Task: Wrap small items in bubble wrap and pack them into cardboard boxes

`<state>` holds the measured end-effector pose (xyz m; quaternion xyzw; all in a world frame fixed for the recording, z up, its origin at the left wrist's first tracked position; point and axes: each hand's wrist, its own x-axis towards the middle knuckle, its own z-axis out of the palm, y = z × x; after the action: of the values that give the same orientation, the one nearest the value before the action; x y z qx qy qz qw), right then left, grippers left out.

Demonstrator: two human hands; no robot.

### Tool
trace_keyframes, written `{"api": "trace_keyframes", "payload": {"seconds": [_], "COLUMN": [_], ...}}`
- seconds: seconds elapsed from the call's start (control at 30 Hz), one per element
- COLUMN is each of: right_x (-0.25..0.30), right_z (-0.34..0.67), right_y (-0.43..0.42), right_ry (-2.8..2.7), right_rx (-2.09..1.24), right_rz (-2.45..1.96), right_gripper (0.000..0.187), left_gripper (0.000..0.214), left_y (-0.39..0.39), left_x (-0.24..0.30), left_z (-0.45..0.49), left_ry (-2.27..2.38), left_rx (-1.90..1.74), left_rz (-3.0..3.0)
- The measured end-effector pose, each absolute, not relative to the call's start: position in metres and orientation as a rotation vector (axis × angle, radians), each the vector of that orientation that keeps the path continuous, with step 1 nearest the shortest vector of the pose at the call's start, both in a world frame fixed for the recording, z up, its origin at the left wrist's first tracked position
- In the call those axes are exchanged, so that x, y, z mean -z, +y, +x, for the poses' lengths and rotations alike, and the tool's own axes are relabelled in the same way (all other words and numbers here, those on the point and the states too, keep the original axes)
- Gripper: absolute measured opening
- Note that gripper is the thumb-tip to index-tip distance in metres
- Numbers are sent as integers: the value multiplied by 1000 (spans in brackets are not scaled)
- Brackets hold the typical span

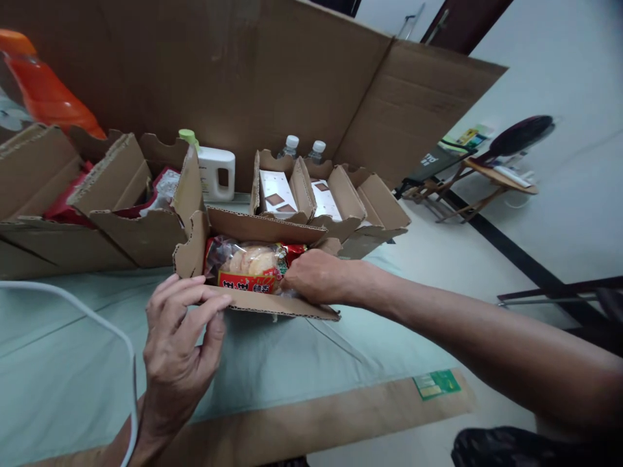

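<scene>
In front of me a small open cardboard box [272,302] holds a clear and red bag of rice crackers [253,263]. My left hand [182,331] grips the box's front left corner, fingertips over the rim and thumb outside. My right hand [314,275] reaches into the box's right end, its fingers closed on the right end of the cracker bag. Its fingertips are partly hidden behind the hand and the bag.
Cardboard bins [141,227] with red packages stand on the left, an orange bottle [53,91] behind them. A white jug [217,172] stands behind the box. Bins with white boxes [277,192] sit to the right. A white cable [104,323] crosses near my left arm.
</scene>
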<state>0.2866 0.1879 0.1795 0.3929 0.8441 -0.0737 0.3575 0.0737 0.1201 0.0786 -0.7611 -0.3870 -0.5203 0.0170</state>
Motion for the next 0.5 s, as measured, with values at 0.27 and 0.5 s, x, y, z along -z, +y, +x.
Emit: {"api": "trace_keyframes", "payload": {"seconds": [0.27, 0.5], "right_x": [-176, -197], "right_z": [282, 293], "right_y": [192, 182], "right_ry": [2235, 2412], "right_rx": [415, 342], "right_rz": [1082, 1194], "right_gripper": [29, 38], "left_gripper": [31, 27], "left_y": [122, 125], "left_x": [-76, -77], "left_z": [73, 72], "left_ry": [-1222, -1186], "left_rx": [1625, 1667], "left_rz": [-2343, -2331]}}
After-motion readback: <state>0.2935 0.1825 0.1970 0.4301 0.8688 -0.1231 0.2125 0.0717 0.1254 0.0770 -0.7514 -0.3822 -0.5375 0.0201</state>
